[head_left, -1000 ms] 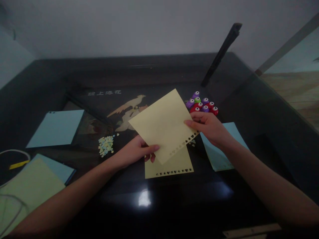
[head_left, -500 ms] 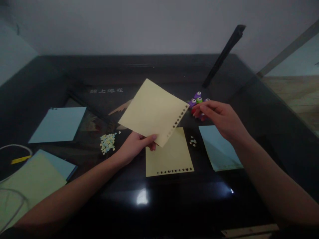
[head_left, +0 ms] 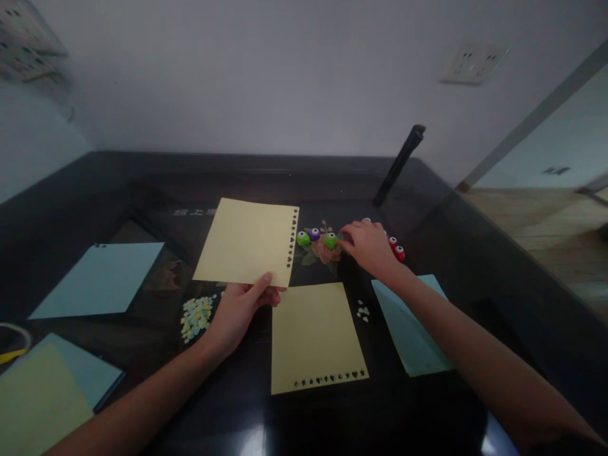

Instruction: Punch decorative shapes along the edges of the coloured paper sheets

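My left hand pinches the near edge of a pale yellow sheet, thumb on top. A row of star, heart and flower holes runs down the sheet's right edge. My right hand is curled over a group of small craft punches with white eye-like tops; its fingers partly hide a purple one. Green punches and a purple punch lie left of it, red punches to its right. Below the held sheet lies a second yellow sheet, with punched shapes along its near edge.
A heap of paper cutouts lies left of centre, with a few cutouts right of the lower sheet. Blue sheets lie at left and blue paper at right. A black bar rises at the back right.
The held yellow sheet has turned and moved left, lower over the table. My right hand has moved onto the craft punches, which are now spread apart. The view has tilted up.
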A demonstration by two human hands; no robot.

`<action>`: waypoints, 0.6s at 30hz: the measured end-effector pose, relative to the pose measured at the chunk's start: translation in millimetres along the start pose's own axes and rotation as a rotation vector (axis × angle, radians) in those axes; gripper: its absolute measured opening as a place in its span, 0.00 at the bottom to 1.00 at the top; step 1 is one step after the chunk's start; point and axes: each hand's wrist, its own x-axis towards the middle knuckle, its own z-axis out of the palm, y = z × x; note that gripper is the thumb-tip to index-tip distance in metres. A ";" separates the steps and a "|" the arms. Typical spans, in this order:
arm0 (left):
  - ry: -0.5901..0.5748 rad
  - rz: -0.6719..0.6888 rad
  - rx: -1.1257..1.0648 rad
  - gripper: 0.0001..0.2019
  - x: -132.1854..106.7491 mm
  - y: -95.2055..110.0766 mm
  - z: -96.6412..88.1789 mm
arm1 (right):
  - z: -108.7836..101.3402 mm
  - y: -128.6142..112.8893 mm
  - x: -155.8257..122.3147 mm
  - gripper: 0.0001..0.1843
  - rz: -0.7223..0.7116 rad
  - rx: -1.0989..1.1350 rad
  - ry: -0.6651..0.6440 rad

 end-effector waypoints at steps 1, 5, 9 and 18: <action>0.008 -0.008 -0.003 0.14 0.2 -0.6 0.5 | 2.8 -2.4 2.3 0.13 -0.002 -0.030 -0.007; 0.016 -0.021 -0.033 0.12 0.4 -1.0 2.6 | 14.2 -10.3 9.0 0.16 -0.001 -0.099 -0.035; 0.005 -0.038 -0.039 0.11 0.2 -1.0 2.8 | 21.2 -14.5 12.6 0.15 -0.002 -0.087 -0.038; -0.090 -0.043 0.161 0.17 -1.7 -8.8 5.1 | -7.9 -4.2 -26.2 0.11 0.013 0.199 0.001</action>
